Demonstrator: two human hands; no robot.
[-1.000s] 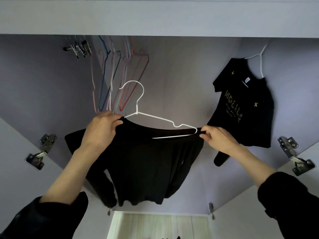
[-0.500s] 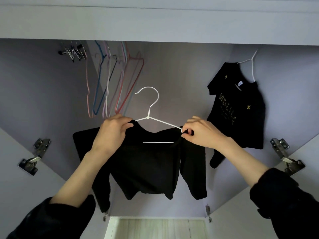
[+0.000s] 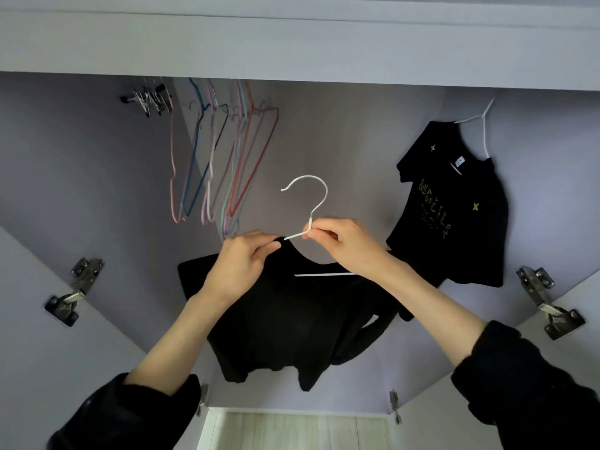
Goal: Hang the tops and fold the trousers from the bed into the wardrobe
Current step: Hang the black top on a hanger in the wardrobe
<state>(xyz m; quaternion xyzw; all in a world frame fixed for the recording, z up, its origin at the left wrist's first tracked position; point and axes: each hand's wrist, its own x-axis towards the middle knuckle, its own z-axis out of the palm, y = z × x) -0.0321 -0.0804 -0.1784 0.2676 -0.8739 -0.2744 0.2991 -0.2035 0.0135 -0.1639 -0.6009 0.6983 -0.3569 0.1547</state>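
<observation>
Black top (image 3: pixel 292 319) hangs on the white hanger (image 3: pixel 306 203) in front of me, held up inside the open wardrobe (image 3: pixel 357 131), below the rail level. A second ago my right hand was out at the hanger's far shoulder, tugging the fabric over the end; now it has come in to the neck, and my right hand (image 3: pixel 344 245) pinches the wire just under the hook with thumb and fingers pressed together. My left hand (image 3: pixel 240 267) has moved in too, and its fingers pinch the collar on the left shoulder beside the wire. Both shoulders now look seated, with the lower bar showing through the neckline and the sleeves drooping either side.

I judge the dressing step done, so what is left for this top is lifting the hook onto the rail. There is free space between the coloured hangers (image 3: pixel 220 164) on the left and the printed top (image 3: pixel 451 203) already hanging on the right. The rail itself is hidden behind the wardrobe's top edge.
</observation>
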